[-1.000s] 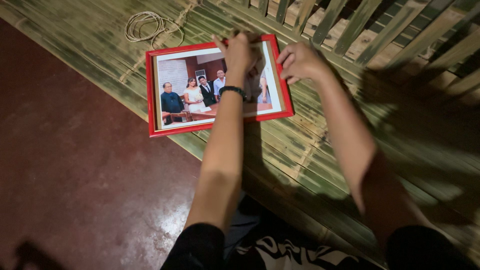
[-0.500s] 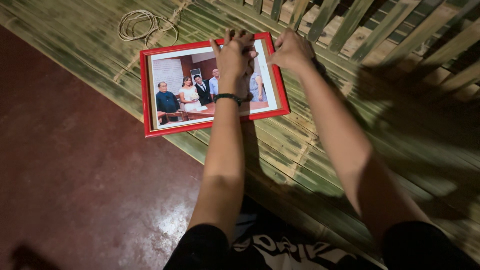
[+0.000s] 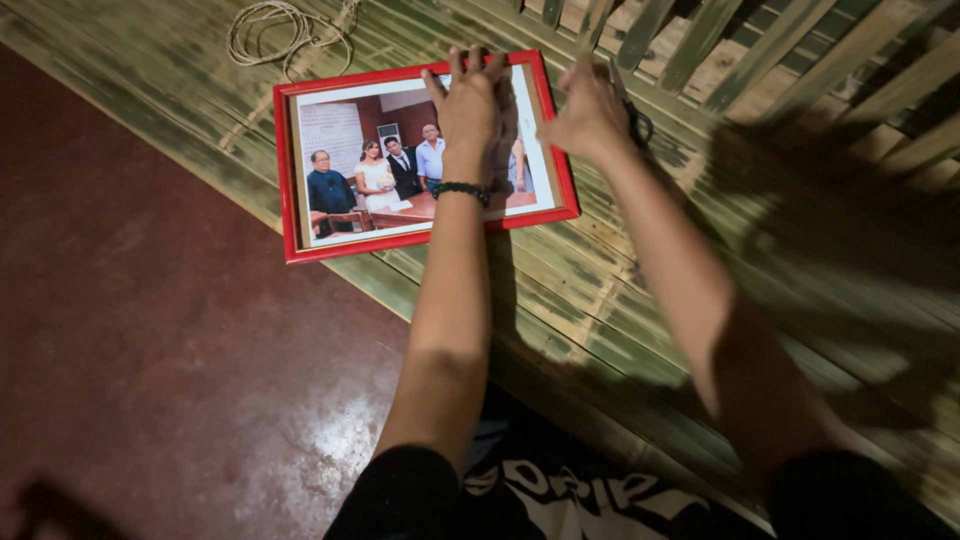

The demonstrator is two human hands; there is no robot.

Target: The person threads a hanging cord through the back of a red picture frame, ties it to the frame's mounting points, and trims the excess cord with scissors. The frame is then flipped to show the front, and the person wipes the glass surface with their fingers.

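From the head view, my left hand (image 3: pixel 470 105) lies flat on the glass of the red picture frame (image 3: pixel 420 150), fingers (image 3: pixel 478 68) spread and released, pressing rather than grasping, which keeps the frame from sliding on the bamboo slat surface (image 3: pixel 620 300). The frame lies face up under that palm, its far right corner just beside my right hand (image 3: pixel 590 110). My right hand is clenched around what looks like a pair of scissors (image 3: pixel 632 115), though the dim light makes that hard to confirm; it hovers at the frame's top right edge. Beyond my left fingers, a loose coil of pale cord (image 3: pixel 280 28) rests well apart. Past my right fingers, a slatted bamboo railing (image 3: pixel 760 50) crowds the space. To the left, the dark red floor (image 3: pixel 150 350) drops away.
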